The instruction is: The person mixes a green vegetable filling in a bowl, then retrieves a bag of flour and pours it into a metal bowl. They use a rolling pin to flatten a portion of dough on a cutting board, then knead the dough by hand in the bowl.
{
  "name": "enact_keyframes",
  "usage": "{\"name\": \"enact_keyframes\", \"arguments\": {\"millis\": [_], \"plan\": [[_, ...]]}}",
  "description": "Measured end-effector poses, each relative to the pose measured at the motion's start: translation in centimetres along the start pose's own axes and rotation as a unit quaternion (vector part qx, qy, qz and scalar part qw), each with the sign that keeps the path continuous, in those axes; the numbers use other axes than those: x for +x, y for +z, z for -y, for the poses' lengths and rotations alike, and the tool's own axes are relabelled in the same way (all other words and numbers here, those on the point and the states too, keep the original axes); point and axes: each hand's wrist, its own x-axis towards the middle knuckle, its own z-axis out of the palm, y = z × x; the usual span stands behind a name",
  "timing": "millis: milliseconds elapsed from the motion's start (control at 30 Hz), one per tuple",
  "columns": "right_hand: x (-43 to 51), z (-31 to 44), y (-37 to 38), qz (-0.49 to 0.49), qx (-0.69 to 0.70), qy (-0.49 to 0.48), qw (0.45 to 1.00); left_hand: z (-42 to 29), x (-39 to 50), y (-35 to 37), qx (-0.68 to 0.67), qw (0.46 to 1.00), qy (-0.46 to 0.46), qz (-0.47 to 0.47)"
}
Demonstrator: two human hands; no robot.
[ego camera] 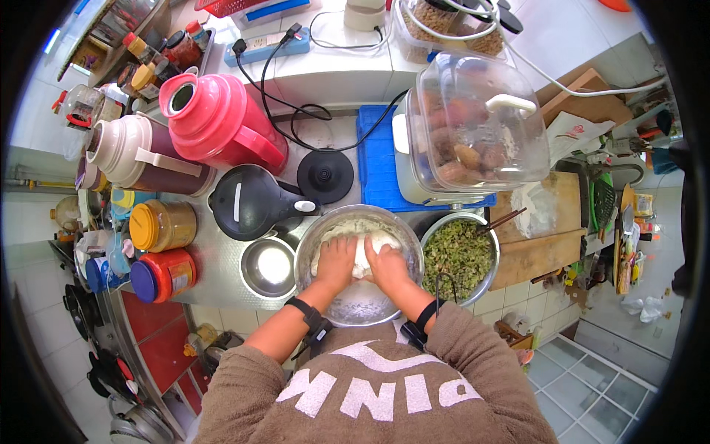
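A wide stainless-steel bowl [413, 261] stands right before me, its inner wall dusted with flour. Inside lies a lump of white dough [362, 260]. My left hand [336, 261] presses on the dough's left part, fingers pointing away from me. On the other side my right hand [389, 266] grips the dough, its thumb towards the left hand. The palms hide some of the dough. Touching or close to the bowl's right side is a metal basin of chopped green filling [459, 252], with chopsticks [503, 221] resting over its rim.
A small metal bowl [268, 267] and a black-lidded kettle [249, 202] stand at left, with thermos flasks [227, 125] behind. A lidded steamer [480, 127] sits on a blue tray [377, 161]. Black power cords [346, 149] cross the counter. Floured wooden boards [538, 222] lie at right.
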Motion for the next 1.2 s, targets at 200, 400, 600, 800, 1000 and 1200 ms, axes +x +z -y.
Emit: {"name": "enact_keyframes", "arguments": {"millis": [200,400,600,800,1000,1200], "plan": [[4.7,-1.8,4.5,-0.069,0.083,-0.043,0.993,2.3,3.0,3.0,0.005,0.998,0.005,-0.062],[5.4,-2.6,1.8,0.0,0.188,-0.029,0.982,2.2,3.2,0.4,-0.082,0.996,-0.017,-0.028],[-1.0,-3.0,-3.0,-0.055,0.213,-0.067,0.973,2.6,-0.5,-4.7,-0.184,0.977,0.084,-0.063],[-8.0,-3.5,-5.3,0.015,0.2,-0.131,0.971,2.1,-6.3,-6.7,-0.145,0.975,0.125,0.113],[-5.3,-0.7,-1.1,0.056,0.061,-0.097,0.992,-2.3,-6.1,-1.6,-0.019,0.997,0.056,0.041],[-2.9,0.1,4.1,-0.007,0.071,-0.083,0.994,-1.7,-5.0,3.4,0.052,0.997,0.061,0.0]]}}
